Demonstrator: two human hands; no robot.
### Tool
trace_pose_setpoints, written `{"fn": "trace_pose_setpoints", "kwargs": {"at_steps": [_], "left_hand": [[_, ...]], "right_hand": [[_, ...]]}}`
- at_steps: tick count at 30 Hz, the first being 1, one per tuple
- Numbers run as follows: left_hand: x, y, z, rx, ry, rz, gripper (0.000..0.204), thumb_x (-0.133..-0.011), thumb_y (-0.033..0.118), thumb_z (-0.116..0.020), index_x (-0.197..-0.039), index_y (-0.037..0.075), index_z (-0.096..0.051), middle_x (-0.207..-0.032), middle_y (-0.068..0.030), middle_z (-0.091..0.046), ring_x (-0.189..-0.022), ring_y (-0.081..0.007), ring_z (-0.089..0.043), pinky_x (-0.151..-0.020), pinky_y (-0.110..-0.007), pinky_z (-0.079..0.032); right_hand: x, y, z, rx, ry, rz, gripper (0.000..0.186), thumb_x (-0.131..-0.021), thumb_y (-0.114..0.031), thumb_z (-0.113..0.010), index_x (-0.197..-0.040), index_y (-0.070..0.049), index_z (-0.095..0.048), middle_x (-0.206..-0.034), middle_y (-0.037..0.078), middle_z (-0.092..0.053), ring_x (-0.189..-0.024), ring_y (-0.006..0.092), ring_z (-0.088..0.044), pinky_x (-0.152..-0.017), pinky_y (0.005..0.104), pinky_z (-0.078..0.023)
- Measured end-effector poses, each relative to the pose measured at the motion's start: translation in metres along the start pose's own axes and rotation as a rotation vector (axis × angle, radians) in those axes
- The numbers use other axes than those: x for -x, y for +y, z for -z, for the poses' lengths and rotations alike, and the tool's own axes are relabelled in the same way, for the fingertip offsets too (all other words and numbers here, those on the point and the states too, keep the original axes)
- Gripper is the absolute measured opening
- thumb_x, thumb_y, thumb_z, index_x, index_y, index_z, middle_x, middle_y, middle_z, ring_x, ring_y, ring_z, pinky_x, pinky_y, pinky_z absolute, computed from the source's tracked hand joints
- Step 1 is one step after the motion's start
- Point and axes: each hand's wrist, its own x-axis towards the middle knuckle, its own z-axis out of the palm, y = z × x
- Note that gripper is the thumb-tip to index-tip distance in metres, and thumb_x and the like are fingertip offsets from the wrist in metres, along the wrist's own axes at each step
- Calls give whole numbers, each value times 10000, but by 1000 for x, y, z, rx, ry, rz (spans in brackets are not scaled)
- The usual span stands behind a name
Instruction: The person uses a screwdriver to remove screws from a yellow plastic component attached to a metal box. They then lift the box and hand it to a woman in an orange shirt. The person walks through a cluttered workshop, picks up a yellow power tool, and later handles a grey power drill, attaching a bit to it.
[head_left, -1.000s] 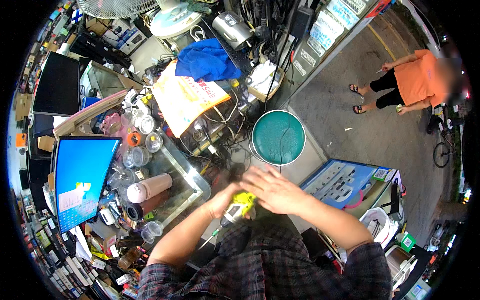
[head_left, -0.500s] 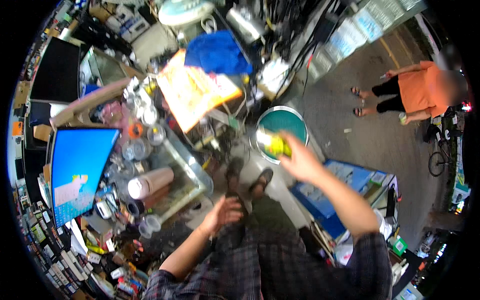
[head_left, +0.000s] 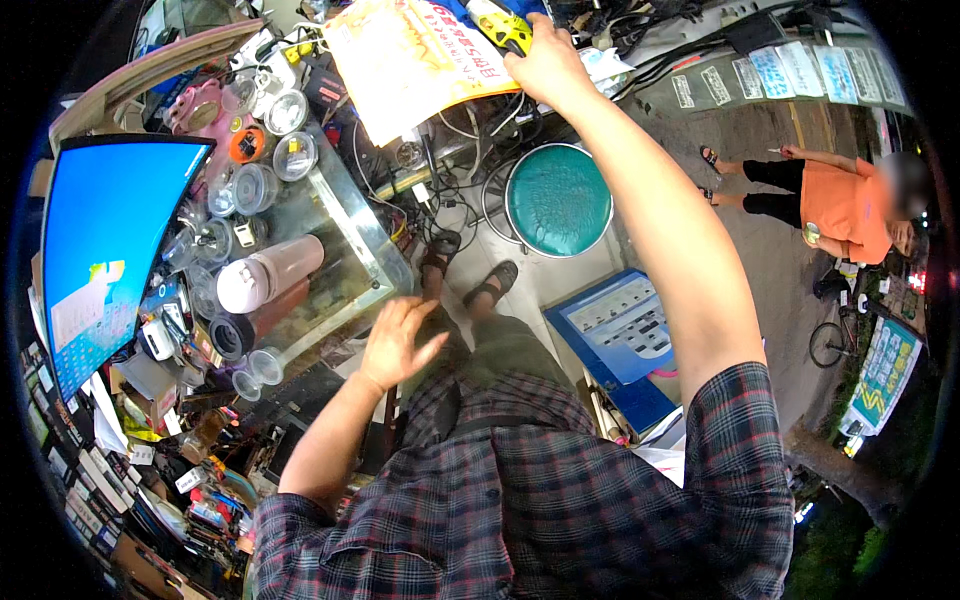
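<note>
My right hand [head_left: 545,62] is stretched far forward, closed around the end of a yellow-and-black handheld tool [head_left: 503,30]; its exact kind is unclear. The tool is at the far edge of an orange-and-white printed sheet [head_left: 405,75], beside blue cloth [head_left: 455,8]. Whether it touches the sheet I cannot tell. Low in front of my body, my left hand [head_left: 402,345] hovers with fingers apart and holds nothing. To its left, a pinkish-white bottle [head_left: 270,272] lies on the glass counter [head_left: 345,290].
A round green stool [head_left: 558,200] stands ahead, above a blue printed box [head_left: 625,330]. Left are a lit monitor [head_left: 115,250], several clear plastic cups [head_left: 255,188] and clutter. Cables [head_left: 440,190] hang near the counter. A person in orange [head_left: 845,205] stands at right.
My right hand has carried the yellow tool forward from over the stool to the printed sheet. My view has shifted. My left hand stays low and empty.
</note>
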Motion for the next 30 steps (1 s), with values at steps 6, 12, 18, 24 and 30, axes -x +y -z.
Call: {"fn": "trace_pose_setpoints", "kwargs": {"at_steps": [6,12,18,24,30], "left_hand": [[-34,-27,4,-117,-39,-199,475,-827,241,-814,-1242,77,-649,-1236,-114,-603,-1291,-355,-522,-1062,-494,-415],[-60,-42,1,-211,-70,-255,418,-825,248,-807,-1190,90,-679,-1248,-95,-610,-1347,-348,-494,-1138,-491,-368],[-72,-41,-10,-345,-4,-155,370,-867,332,-768,-1139,89,-701,-1238,-85,-627,-1358,-326,-488,-1220,-542,-269],[-79,-36,-19,-404,20,-112,346,-883,342,-749,-1109,82,-712,-1180,-60,-652,-1307,-291,-531,-1225,-536,-271],[-82,-28,-23,-468,13,-91,312,-850,313,-756,-1083,109,-712,-1142,-57,-663,-1231,-302,-553,-1215,-537,-281]], "right_hand": [[-6,15,-1,-107,-5,166,720,-908,-409,-710,-1456,9,-503,-1340,287,-591,-1274,421,-589,-1107,446,-473],[33,19,26,-27,111,265,637,-956,-364,-675,-1414,54,-529,-1345,264,-601,-1277,398,-585,-1105,442,-465],[153,32,43,-278,181,294,312,-946,-139,-660,-1236,-24,-640,-1207,179,-626,-1141,373,-626,-986,450,-520],[304,89,-71,-416,-438,-39,256,-991,-214,-600,-1165,-39,-667,-1174,194,-652,-1080,394,-659,-919,455,-536],[260,102,-111,-617,-585,-365,363,-1026,-299,-584,-1261,-37,-672,-1188,206,-720,-1087,368,-690,-936,420,-537]]}}
